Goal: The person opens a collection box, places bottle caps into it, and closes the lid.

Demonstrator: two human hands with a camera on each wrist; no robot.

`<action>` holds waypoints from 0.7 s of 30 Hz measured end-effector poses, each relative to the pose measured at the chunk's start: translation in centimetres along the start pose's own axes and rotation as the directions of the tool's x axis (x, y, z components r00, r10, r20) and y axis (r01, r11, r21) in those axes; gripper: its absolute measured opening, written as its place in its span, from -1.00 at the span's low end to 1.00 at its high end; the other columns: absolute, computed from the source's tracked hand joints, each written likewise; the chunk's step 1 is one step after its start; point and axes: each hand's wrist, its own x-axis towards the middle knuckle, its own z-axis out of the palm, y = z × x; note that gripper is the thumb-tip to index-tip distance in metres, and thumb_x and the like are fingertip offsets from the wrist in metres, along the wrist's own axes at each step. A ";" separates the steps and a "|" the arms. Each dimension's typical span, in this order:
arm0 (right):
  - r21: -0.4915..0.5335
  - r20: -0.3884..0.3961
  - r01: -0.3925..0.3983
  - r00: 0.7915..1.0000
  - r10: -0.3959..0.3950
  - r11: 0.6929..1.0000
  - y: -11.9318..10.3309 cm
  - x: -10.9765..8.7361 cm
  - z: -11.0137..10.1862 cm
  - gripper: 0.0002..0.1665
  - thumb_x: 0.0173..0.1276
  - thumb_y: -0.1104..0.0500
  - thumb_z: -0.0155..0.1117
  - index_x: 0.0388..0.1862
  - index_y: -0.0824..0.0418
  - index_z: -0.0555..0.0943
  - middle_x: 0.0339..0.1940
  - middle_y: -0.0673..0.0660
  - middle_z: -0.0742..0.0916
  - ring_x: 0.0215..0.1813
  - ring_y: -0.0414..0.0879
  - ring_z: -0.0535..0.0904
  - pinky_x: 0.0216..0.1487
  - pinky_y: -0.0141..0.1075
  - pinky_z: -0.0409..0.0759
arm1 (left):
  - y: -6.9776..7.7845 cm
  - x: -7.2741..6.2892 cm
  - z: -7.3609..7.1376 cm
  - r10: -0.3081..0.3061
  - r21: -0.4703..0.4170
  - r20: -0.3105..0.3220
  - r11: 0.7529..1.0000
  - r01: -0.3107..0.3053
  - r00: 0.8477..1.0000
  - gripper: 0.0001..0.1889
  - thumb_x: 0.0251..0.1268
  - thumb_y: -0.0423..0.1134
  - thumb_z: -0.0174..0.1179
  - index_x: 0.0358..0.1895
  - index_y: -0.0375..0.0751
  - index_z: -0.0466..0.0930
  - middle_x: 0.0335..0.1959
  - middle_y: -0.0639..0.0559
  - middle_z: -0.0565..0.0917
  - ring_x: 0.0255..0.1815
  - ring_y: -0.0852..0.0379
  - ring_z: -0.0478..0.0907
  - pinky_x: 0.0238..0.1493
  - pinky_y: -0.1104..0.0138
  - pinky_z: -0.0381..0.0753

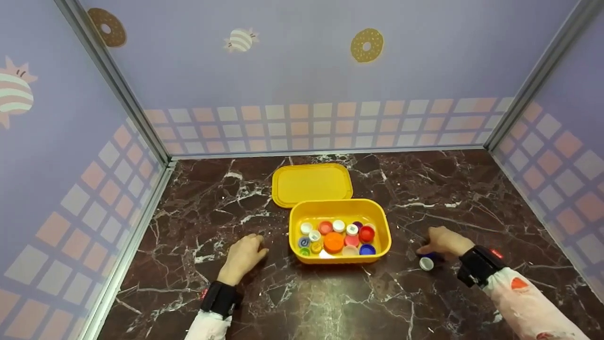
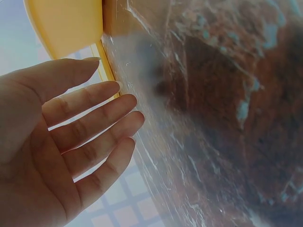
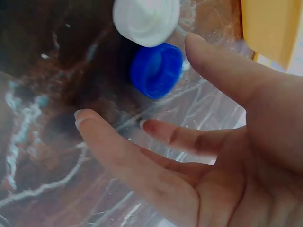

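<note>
Two bottle caps lie on the marble table by my right hand, a white cap and a blue cap side by side. In the right wrist view the blue cap sits between the spread thumb and fingers, and nothing is gripped. My left hand rests at the table left of the yellow box, its fingers relaxed and holding nothing in the left wrist view. The yellow box contains many caps: a large orange cap, a red cap, a blue cap and several white ones.
Behind the box, the yellow lid lies flat on the dark marble table. Patterned purple panels enclose the table at the back and both sides. Black wrist straps are on both forearms.
</note>
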 end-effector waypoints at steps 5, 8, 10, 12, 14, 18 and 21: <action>-0.007 -0.012 0.008 1.000 -0.008 1.000 0.1 0.3 0.5 -0.36 0.08 -0.02 0.36 -0.25 0.52 0.36 -0.34 0.41 0.52 -0.23 0.25 0.51 -0.22 -0.02 0.46 | 0.0 0.0 0.0 0.007 0.001 0.001 1.000 -0.007 1.000 -0.78 -0.04 -0.26 0.30 -0.58 -0.16 0.40 -0.60 0.03 0.41 -0.59 -0.05 0.48 -0.63 0.11 0.42; -0.008 -0.016 0.034 0.999 -0.034 0.999 0.2 0.3 0.6 -0.40 0.09 0.01 0.37 -0.25 0.50 0.37 -0.35 0.39 0.52 -0.19 0.31 0.48 -0.21 0.01 0.45 | 0.1 0.0 0.0 0.003 0.001 0.010 1.000 -0.003 1.000 -0.79 -0.02 -0.26 0.30 -0.57 -0.16 0.42 -0.60 0.04 0.41 -0.59 -0.04 0.48 -0.62 0.12 0.42; -0.001 -0.016 0.047 0.999 -0.047 0.999 0.2 0.3 0.7 -0.47 0.09 0.07 0.37 -0.26 0.48 0.38 -0.37 0.36 0.52 -0.20 0.29 0.49 -0.23 -0.01 0.45 | 0.1 0.0 0.0 0.005 0.000 0.009 1.000 -0.005 1.000 -0.79 -0.02 -0.26 0.30 -0.57 -0.16 0.42 -0.60 0.04 0.41 -0.60 -0.03 0.48 -0.62 0.13 0.42; 0.014 -0.011 0.054 0.998 -0.054 0.998 0.2 0.3 0.7 -0.55 0.08 0.14 0.37 -0.29 0.44 0.39 -0.40 0.30 0.51 -0.26 0.22 0.49 -0.27 -0.05 0.44 | 0.1 0.0 0.1 0.005 -0.001 0.007 1.000 -0.005 1.000 -0.79 -0.03 -0.26 0.31 -0.57 -0.15 0.43 -0.61 0.05 0.41 -0.61 -0.02 0.47 -0.62 0.14 0.42; 0.028 -0.010 0.069 0.998 -0.068 0.997 0.2 0.4 0.8 -0.65 0.08 0.22 0.36 -0.33 0.39 0.40 -0.45 0.22 0.50 -0.34 0.12 0.47 -0.34 -0.11 0.40 | 0.1 0.0 0.2 0.005 -0.004 0.007 1.000 -0.005 1.000 -0.80 -0.03 -0.26 0.30 -0.58 -0.15 0.43 -0.61 0.05 0.41 -0.61 -0.01 0.47 -0.62 0.15 0.42; 0.042 -0.024 0.095 0.995 -0.094 0.995 0.2 0.5 1.0 -0.74 0.07 0.31 0.33 -0.39 0.34 0.40 -0.49 0.15 0.48 -0.41 0.03 0.41 -0.41 -0.17 0.34 | 0.1 -0.1 0.2 0.002 -0.010 0.005 1.000 -0.002 1.000 -0.79 -0.04 -0.26 0.30 -0.59 -0.14 0.42 -0.61 0.06 0.41 -0.61 -0.01 0.47 -0.62 0.14 0.42; 0.056 -0.052 0.133 0.990 -0.130 0.990 0.2 0.5 1.0 -0.77 0.04 0.35 0.31 -0.44 0.33 0.40 -0.53 0.13 0.47 -0.47 -0.01 0.41 -0.46 -0.21 0.34 | 0.1 -0.1 0.2 0.001 -0.013 0.006 1.000 -0.001 1.000 -0.79 -0.03 -0.26 0.30 -0.59 -0.14 0.42 -0.61 0.06 0.40 -0.61 -0.01 0.47 -0.62 0.14 0.42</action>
